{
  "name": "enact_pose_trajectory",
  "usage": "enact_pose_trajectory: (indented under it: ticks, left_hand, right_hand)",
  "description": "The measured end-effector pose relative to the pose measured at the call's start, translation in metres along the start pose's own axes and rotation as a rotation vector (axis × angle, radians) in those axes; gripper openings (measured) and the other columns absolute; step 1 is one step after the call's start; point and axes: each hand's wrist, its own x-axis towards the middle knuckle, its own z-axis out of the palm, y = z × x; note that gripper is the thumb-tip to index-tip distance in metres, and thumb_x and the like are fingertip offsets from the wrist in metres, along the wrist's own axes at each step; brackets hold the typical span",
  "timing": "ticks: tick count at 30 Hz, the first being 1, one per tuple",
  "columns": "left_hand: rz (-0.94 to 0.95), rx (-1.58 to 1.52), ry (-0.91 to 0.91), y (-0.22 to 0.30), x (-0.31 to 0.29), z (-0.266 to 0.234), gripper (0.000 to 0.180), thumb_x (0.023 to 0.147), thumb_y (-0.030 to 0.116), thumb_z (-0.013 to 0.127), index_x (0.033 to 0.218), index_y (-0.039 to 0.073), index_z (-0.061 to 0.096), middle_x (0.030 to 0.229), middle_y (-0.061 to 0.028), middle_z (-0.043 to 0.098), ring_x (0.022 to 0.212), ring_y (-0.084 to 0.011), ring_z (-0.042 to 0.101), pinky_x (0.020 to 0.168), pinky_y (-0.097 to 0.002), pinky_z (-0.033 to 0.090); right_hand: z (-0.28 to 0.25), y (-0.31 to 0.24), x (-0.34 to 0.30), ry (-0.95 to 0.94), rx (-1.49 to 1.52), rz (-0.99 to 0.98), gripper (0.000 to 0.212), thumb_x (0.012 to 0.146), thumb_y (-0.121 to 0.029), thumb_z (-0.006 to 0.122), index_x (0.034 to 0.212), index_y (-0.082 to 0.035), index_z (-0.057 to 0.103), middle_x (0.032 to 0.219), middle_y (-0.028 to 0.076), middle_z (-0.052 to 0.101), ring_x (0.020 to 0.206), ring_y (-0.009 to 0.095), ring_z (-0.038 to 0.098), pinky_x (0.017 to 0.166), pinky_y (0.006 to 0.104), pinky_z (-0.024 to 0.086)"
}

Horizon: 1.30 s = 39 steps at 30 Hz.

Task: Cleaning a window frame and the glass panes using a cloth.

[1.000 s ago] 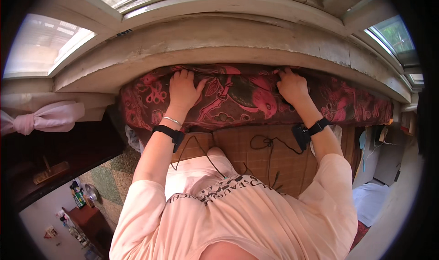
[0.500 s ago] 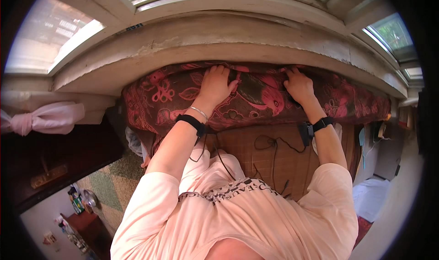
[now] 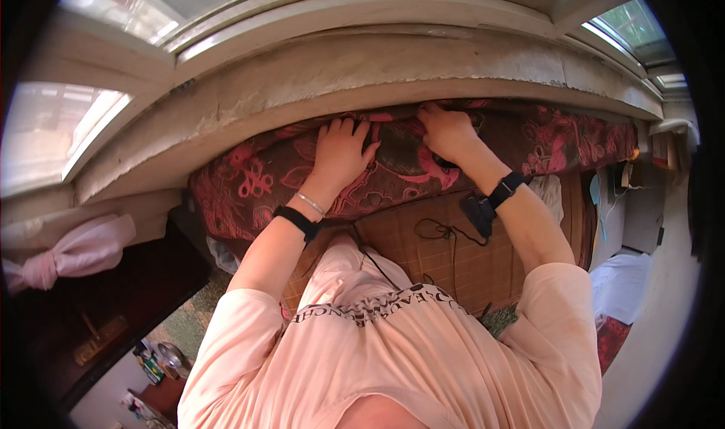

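Head view: your left hand [image 3: 340, 161] lies palm down on the red-and-dark patterned cloth [image 3: 544, 146], fingers slightly apart, tips near its far edge. Your right hand [image 3: 453, 138], just beside, curls at that edge; cannot tell whether it grips. Cloth runs beneath both hands. Pale sill [image 3: 377, 63] just beyond fingertips; brown mat [image 3: 483, 274] nearer you.

Right fingers [image 3: 429, 115] nearer left fingers [image 3: 336, 129]
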Motion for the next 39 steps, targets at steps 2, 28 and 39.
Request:
enact_pose_trajectory:
  ticks: [2,28,39]
  left_hand:
    - [0.046,-0.003,0.01,-0.007,-0.001,0.005,0.042,0.084,0.04,0.067,0.107,0.004,0.066,0.104,-0.0139,0.061,0.102,-0.0311,0.055,0.086,-0.0457,0.044]
    - [0.26,0.092,-0.032,-0.015,0.002,0.027,0.049,0.088,0.032,0.059,0.129,0.005,0.055,0.116,-0.014,0.058,0.112,-0.0343,0.052,0.096,-0.0506,0.04]
    - [0.237,0.079,0.026,-0.013,0.01,0.029,0.048,0.087,0.032,0.06,0.127,0.006,0.056,0.114,-0.0144,0.057,0.109,-0.0337,0.053,0.092,-0.0504,0.041]
  right_hand:
    - [0.002,-0.006,0.007,-0.057,-0.022,0.042,0.042,0.076,-0.017,0.066,0.116,-0.009,0.061,0.116,0.012,0.061,0.089,0.033,0.068,0.072,0.0442,0.056]
    - [0.017,-0.042,-0.003,0.165,-0.055,0.275,0.026,0.083,-0.017,0.058,0.107,-0.013,0.066,0.111,0.007,0.06,0.084,0.024,0.066,0.066,0.0338,0.054]
    - [-0.045,0.054,-0.085,0.386,0.948,0.805,0.036,0.082,-0.028,0.062,0.112,-0.011,0.072,0.101,0.016,0.072,0.093,0.029,0.07,0.083,0.0396,0.055]
